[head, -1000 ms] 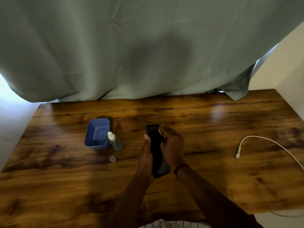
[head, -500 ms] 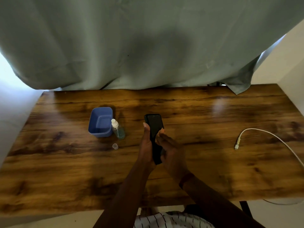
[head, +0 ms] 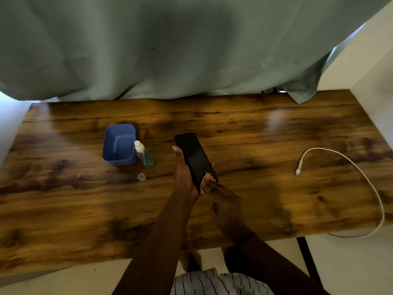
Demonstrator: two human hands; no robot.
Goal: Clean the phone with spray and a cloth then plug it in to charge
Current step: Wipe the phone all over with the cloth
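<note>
Centrally, just below the middle of the frame, the left hand [head: 184,177] has its grip clenched around a slim black rectangular phone [head: 196,159], cradling it from the left side with the thumb along its left edge; the dark screen faces up and the phone tilts toward the upper left, held above the surface. The right hand [head: 221,193] meets the phone's lower right corner, its fingertips [head: 209,177] pressed on the screen; whether anything lies under them I cannot tell, and its grip reads as neither clearly released nor clenched.

Left of the phone, a small clear plastic spray bottle with a white nozzle [head: 143,154] stands upright, touching or just beside a blue rectangular plastic tub [head: 119,144]. A tiny clear cap [head: 141,177] sits just below the bottle. All rest on the glossy brown wood-grain surface [head: 63,209].

At the right of the frame, well apart from the hands, a white charging cable [head: 361,173] curves across the surface, its plug end [head: 298,168] pointing down-left. A pale green curtain [head: 191,45] fills the upper frame.
</note>
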